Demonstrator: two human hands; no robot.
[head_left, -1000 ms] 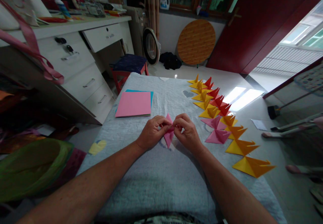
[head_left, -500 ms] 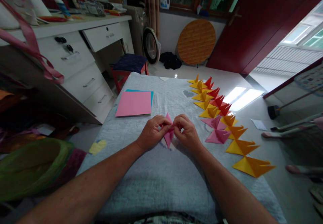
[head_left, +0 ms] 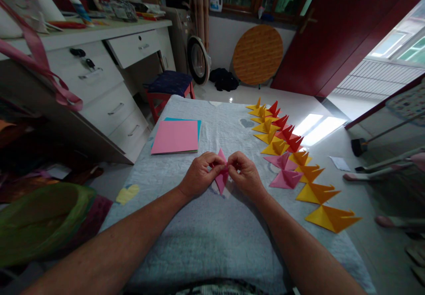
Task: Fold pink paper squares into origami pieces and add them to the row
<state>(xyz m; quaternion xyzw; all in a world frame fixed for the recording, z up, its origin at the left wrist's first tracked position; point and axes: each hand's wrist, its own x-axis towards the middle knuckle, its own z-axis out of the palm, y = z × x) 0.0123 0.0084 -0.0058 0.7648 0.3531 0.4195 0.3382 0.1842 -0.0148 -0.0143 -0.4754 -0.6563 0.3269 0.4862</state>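
Between my two hands is a pink origami crane [head_left: 221, 185], its pointed wings spread toward and away from me. My left hand [head_left: 203, 173] pinches it from the left with thumb and fingers. On the other side my right hand [head_left: 245, 173] has its fingertips closed on a narrow part of the crane; the fingers hide the exact fold. Two finished-looking pink cranes [head_left: 286, 180] rest to the right of my right hand. Up and to the left of my hands lies a stack of square paper [head_left: 175, 136], pink on top with blue showing behind.
Rows of yellow cranes [head_left: 265, 126], red cranes [head_left: 292, 140] and orange-yellow cranes [head_left: 332, 219] line the right side of the cloth-covered table [head_left: 199, 246]. A stool [head_left: 171, 83] stands past the far left corner. At the lower left is a green mesh basket [head_left: 43, 224].
My hands stay almost in place, both still pinching the pink crane. The fingertips of my right hand have shifted very slightly. The whole view has moved a little.
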